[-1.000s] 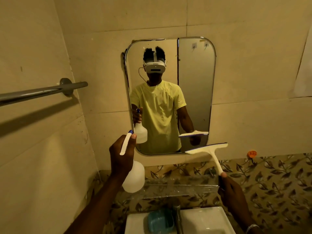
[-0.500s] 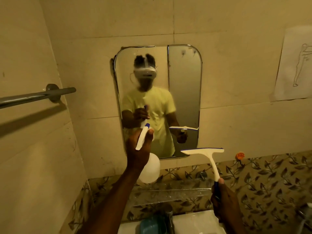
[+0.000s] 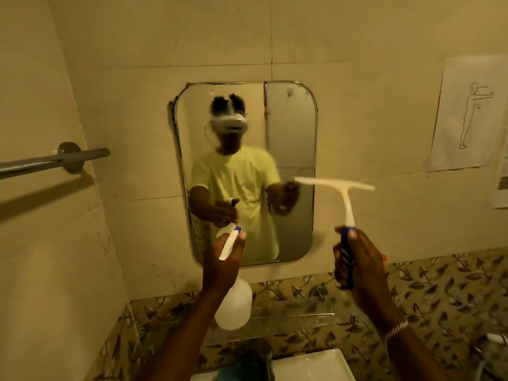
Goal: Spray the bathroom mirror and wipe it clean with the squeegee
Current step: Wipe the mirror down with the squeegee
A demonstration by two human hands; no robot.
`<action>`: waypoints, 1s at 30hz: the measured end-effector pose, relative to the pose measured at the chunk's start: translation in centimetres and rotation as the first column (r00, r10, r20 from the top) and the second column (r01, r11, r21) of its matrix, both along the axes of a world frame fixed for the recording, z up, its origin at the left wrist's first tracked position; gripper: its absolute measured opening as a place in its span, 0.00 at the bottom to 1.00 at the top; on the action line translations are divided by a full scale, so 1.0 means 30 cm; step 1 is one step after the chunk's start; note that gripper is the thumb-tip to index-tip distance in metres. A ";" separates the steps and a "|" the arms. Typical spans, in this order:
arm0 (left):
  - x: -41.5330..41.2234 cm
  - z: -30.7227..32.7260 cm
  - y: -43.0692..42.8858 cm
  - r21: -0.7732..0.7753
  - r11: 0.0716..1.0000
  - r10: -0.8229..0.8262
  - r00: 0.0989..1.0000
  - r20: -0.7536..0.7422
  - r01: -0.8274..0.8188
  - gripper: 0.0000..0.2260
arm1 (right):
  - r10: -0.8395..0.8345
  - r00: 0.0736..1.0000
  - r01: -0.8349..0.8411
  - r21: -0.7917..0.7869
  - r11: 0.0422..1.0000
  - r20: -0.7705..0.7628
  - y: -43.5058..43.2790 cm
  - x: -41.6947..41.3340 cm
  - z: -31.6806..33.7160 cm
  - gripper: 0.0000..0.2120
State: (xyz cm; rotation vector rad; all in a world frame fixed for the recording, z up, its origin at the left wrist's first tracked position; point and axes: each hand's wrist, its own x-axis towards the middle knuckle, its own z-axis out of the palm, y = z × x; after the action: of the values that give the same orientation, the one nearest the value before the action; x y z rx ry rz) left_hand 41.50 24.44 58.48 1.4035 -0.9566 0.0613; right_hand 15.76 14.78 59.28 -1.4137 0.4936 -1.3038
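Note:
A rounded rectangular mirror (image 3: 291,127) hangs on the tiled wall straight ahead and reflects a person in a yellow shirt. My left hand (image 3: 222,265) grips a white spray bottle (image 3: 233,306) by its neck, the white trigger and blue nozzle pointing at the mirror's lower left part. My right hand (image 3: 357,268) holds a squeegee (image 3: 347,199) by its blue handle. Its white blade is raised level, overlapping the mirror's right edge at mid height.
A metal towel bar (image 3: 55,160) sticks out from the left wall. A clear shelf (image 3: 316,317) runs below the mirror above a white sink (image 3: 324,367). Paper sheets (image 3: 467,114) are taped to the wall on the right. Leaf-patterned tiles line the lower wall.
My right hand has lifted the squeegee from below the mirror up to its right edge. My left hand with the bottle has stayed low in front of the mirror. The view has shifted closer.

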 end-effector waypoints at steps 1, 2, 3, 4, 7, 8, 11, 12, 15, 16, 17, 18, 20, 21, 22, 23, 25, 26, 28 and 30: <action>0.010 0.021 0.007 -0.021 1.000 0.008 1.000 0.028 -0.008 0.08 | -0.003 1.000 0.004 -0.047 0.999 0.014 -0.024 0.027 0.082 0.19; 0.019 0.041 0.014 -0.046 0.999 0.018 0.997 0.070 -0.015 0.07 | -0.016 0.999 0.018 -0.088 0.996 0.030 -0.049 0.060 0.167 0.19; 0.025 0.061 0.018 -0.069 0.997 0.029 0.994 0.107 -0.021 0.06 | -0.029 0.999 0.034 -0.124 0.992 0.043 -0.071 0.094 0.254 0.19; 0.030 0.078 0.022 -0.088 0.996 0.037 0.990 0.134 -0.025 0.05 | -0.035 0.998 0.042 -0.151 0.988 0.054 -0.090 0.130 0.339 0.20; 0.037 0.114 0.029 -0.129 0.991 0.038 0.989 0.146 -0.019 0.05 | -0.004 0.994 0.025 -0.195 0.980 0.108 -0.104 0.227 0.560 0.20; 0.039 0.119 0.031 -0.137 0.990 0.034 0.990 0.139 -0.015 0.05 | 0.015 0.992 0.012 -0.209 0.978 0.126 -0.103 0.255 0.612 0.19; 0.045 0.111 0.038 -0.147 0.989 0.037 0.991 0.127 -0.018 0.05 | 0.061 0.991 -0.030 -0.248 0.968 0.119 -0.088 0.327 0.687 0.14; 0.050 0.102 0.041 -0.141 0.990 0.043 0.992 0.118 -0.026 0.04 | 0.046 0.994 -0.019 -0.254 0.967 0.099 -0.084 0.347 0.687 0.14; 0.076 0.062 0.041 -0.118 0.992 0.050 0.994 0.095 -0.039 0.07 | -0.049 0.996 0.067 -0.266 0.962 0.074 -0.090 0.384 0.630 0.13; 0.087 0.047 0.044 -0.116 0.992 0.052 0.994 0.092 -0.042 0.08 | -0.085 0.994 0.099 -0.281 0.954 0.062 -0.095 0.392 0.591 0.12; 0.098 0.030 0.045 -0.113 0.993 0.052 0.995 0.087 -0.042 0.09 | -0.119 0.992 0.125 -0.298 0.946 0.038 -0.103 0.399 0.535 0.12; 0.108 0.014 0.045 -0.110 0.993 0.051 0.995 0.082 -0.042 0.10 | -0.152 0.988 0.146 -0.310 0.939 0.003 -0.115 0.402 0.462 0.12; 0.124 -0.008 0.045 -0.112 0.992 0.060 0.995 0.079 -0.051 0.12 | -0.202 0.976 0.170 -0.301 0.938 -0.078 -0.133 0.400 0.277 0.14; 0.128 -0.014 0.047 -0.115 0.992 0.066 0.995 0.079 -0.056 0.12 | -0.209 0.972 0.173 -0.278 0.945 -0.107 -0.137 0.393 0.174 0.15; 0.129 -0.019 0.047 -0.114 0.992 0.068 0.995 0.077 -0.059 0.12 | -0.205 0.971 0.169 -0.250 0.954 -0.127 -0.136 0.384 0.069 0.15; 0.129 -0.021 0.048 -0.111 0.992 0.064 0.995 0.074 -0.056 0.10 | -0.195 0.971 0.162 -0.219 0.962 -0.139 -0.126 0.373 -0.033 0.16; 0.123 -0.022 0.056 -0.105 0.993 0.054 0.995 0.083 -0.045 0.06 | -0.172 0.973 0.151 -0.135 0.979 -0.156 -0.094 0.340 -0.222 0.16; 0.116 -0.018 0.061 -0.105 0.994 0.051 0.994 0.094 -0.041 0.06 | -0.161 0.972 0.148 -0.084 0.985 -0.172 -0.077 0.320 -0.308 0.17; 0.103 -0.008 0.068 -0.109 0.993 0.046 0.992 0.115 -0.034 0.06 | -0.138 0.964 0.148 0.030 0.989 -0.226 -0.042 0.271 -0.465 0.20; 0.087 0.006 0.074 -0.110 0.993 0.047 0.990 0.130 -0.033 0.07 | -0.110 0.946 0.159 0.143 0.977 -0.303 -0.004 0.219 -0.584 0.23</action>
State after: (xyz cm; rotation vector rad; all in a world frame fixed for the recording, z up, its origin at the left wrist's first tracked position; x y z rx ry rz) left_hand 44.11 26.67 58.65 1.3320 -1.0197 0.2355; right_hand 22.34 14.66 41.74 -1.4594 0.8936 -1.1331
